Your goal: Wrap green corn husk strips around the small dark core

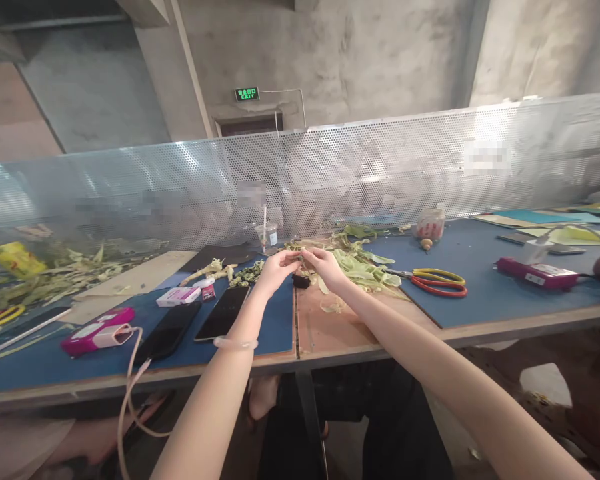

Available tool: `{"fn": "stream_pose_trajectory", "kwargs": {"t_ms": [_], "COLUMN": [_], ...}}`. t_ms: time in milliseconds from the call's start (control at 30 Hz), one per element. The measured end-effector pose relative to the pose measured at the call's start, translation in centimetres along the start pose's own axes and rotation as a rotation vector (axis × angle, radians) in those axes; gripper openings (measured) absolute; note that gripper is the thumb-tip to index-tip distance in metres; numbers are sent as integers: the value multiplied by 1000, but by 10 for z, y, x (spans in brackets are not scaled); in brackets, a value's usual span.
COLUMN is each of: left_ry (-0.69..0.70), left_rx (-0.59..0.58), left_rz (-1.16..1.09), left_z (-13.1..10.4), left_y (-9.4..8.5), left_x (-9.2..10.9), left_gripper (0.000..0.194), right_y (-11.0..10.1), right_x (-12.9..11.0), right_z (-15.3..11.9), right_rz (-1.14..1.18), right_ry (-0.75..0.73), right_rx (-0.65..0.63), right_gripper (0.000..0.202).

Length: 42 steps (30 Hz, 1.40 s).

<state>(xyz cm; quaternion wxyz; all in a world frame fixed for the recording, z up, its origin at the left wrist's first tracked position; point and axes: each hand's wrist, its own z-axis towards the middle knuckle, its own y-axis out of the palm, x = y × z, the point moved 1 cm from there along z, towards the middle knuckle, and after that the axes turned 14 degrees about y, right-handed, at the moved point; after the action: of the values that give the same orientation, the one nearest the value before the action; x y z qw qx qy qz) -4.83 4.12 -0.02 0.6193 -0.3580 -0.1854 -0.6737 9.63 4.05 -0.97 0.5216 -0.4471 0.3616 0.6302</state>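
My left hand (279,270) and my right hand (325,268) meet fingertip to fingertip above the middle of the table. Both are closed in a pinch, and whatever lies between the fingers is too small and hidden to name. Pale green leaves and husk-like strips (365,263) are heaped just beyond and to the right of my right hand. A small dark clump (301,281) lies below the fingertips. Beside my left hand is a curled green leafy bunch (247,273), with a pale knobbly root-like piece (213,270) farther left.
Scissors with red and yellow handles (437,281) lie right of the leaves. Phones (223,315) and a magenta power strip (97,330) with a cable sit on the left. A plastic cup (267,235) stands by the perforated metal screen (380,167). People sit at both sides.
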Motion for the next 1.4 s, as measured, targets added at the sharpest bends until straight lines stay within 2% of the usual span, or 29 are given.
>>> {"fn": "stream_pose_trajectory", "kwargs": {"t_ms": [233,500,700,900,1067,1200,1400], "left_ry": [1,-35,-80,-124,-105,-84,-74], "left_rx": [7,4,-13,13,172,252,227], "left_rz": [-77,-221,-279,-303,-316,-323,-335], "left_z": [-1,-2,-5,-6,-1,1,0], "left_y": [0,2,4,3,-5,-9,-5], "left_x": [2,8,12,13,5,0,0], "left_gripper": [22,32,31,29,20,18,16], "right_y": [-3,-3,-4,-3,-5,-1,3], "right_x": [0,0,2,3,-6,-6,3], "right_z": [1,0,1,3,-4,-8,-3], "right_rz": [20,38,-16,-171,-370,-558,-716], "right_ry": [23,58,39,-61,-216,-321,-387], "right_rx": [12,-44,-29,90,292,281,280], "right_gripper": [17,18,20,22,24,17,13]}}
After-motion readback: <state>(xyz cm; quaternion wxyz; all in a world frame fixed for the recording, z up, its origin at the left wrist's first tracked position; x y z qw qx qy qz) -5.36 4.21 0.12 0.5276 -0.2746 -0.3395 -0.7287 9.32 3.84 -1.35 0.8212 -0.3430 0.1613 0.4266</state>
